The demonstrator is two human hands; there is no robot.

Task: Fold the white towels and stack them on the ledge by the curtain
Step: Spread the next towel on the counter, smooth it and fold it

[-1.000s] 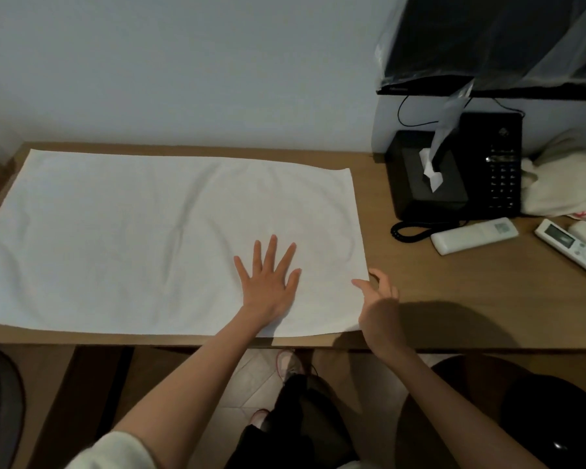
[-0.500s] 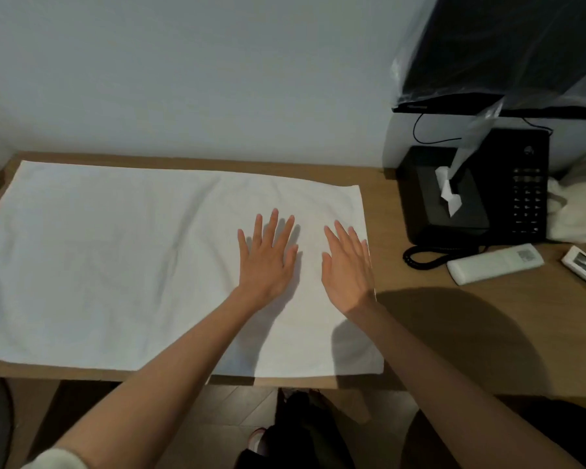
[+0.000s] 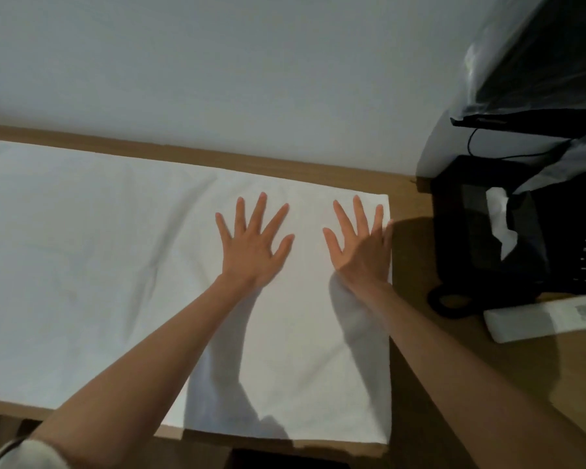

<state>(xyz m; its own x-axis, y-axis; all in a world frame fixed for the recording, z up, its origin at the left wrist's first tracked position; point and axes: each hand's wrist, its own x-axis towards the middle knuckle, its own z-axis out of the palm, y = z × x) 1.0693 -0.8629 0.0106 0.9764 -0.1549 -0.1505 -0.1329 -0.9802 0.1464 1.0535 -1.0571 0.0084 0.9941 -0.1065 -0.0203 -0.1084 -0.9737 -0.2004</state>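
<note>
Plain pale wall (image 3: 217, 62) filled the top half of the view, and under it ran a wooden counter (image 3: 575, 384) with the white towel (image 3: 82, 265) laid out flat over most of it, a few soft creases showing left of centre. Up in the top right corner was a dark screen (image 3: 538, 62) wrapped in clear plastic, with a black tissue box (image 3: 471, 231) below it, apart from the towel. Both hands were pressed flat on the towel's right end, fingers spread wide and holding nothing: left hand (image 3: 251, 252) further in, right hand (image 3: 361, 255) right at the towel's right edge. A white remote (image 3: 542, 321) lay just in front of the tissue box.
</note>
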